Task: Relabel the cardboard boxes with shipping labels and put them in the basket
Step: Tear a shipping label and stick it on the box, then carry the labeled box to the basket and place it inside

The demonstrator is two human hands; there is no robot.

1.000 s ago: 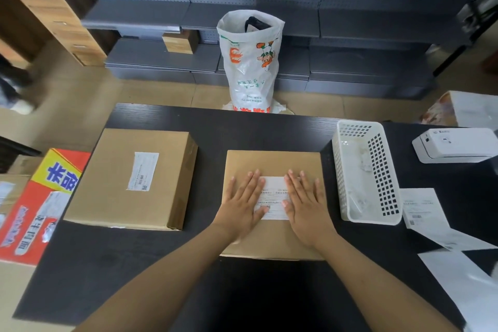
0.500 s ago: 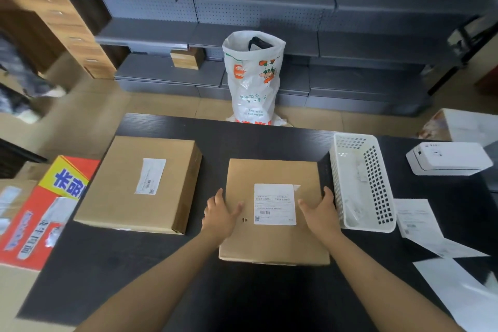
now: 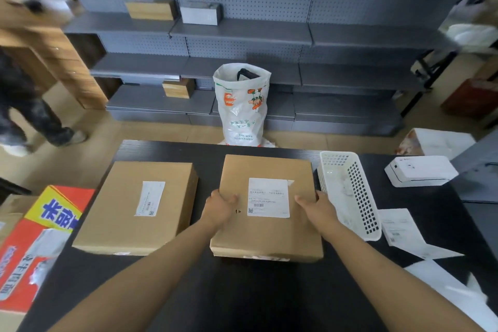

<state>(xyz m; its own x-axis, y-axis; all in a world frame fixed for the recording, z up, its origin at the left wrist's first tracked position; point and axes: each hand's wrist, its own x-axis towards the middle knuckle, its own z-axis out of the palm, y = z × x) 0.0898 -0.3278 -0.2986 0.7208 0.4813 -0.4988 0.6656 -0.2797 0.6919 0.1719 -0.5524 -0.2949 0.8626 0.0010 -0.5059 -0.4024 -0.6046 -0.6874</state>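
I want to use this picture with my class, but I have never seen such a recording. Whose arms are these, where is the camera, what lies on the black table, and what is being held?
There is no machine here. The arms belong to a person who wears a wide-angle camera on the head, so you look forward and down as that person does.

The left hand and the right hand grip the two sides of a flat cardboard box, which bears a white shipping label. The fingers curl round its edges.

On the black table, a second cardboard box with its own label lies to the left. To the right stands a white plastic basket, and beyond it a small white label printer. Loose paper sheets lie near the right edge.

Behind the table, a printed plastic bag stands on the floor before grey shelves.
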